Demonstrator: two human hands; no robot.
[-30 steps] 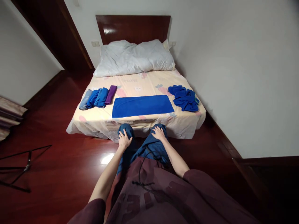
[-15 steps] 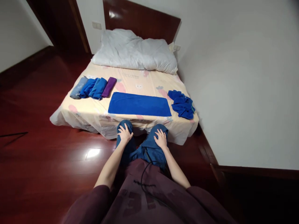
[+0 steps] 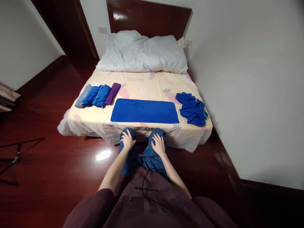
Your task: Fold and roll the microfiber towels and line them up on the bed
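Note:
My left hand (image 3: 128, 139) rests on my left knee, fingers spread over the blue trousers (image 3: 152, 160). On the other knee lies my right hand (image 3: 159, 145), also open and holding nothing. Just beyond my knees a blue towel (image 3: 144, 111) is spread flat as a long rectangle on the bed (image 3: 142, 84). To its right sits a crumpled heap of blue cloth (image 3: 193, 109). Left of it several rolled or folded towels lie side by side: a grey-blue one (image 3: 84, 96), blue ones (image 3: 101, 96) and a purple one (image 3: 112, 94).
A bunched pale quilt (image 3: 142, 52) lies at the bed's head, against the dark wooden headboard (image 3: 149, 17). A white wall (image 3: 249, 95) runs along the right. Black stand legs (image 3: 17, 156) are on the red wooden floor (image 3: 59, 164) at left.
The view has shifted, so more of the black stand shows at left and the bed sits slightly lower. Both hands stay on the knees; my right knee has moved inward a little.

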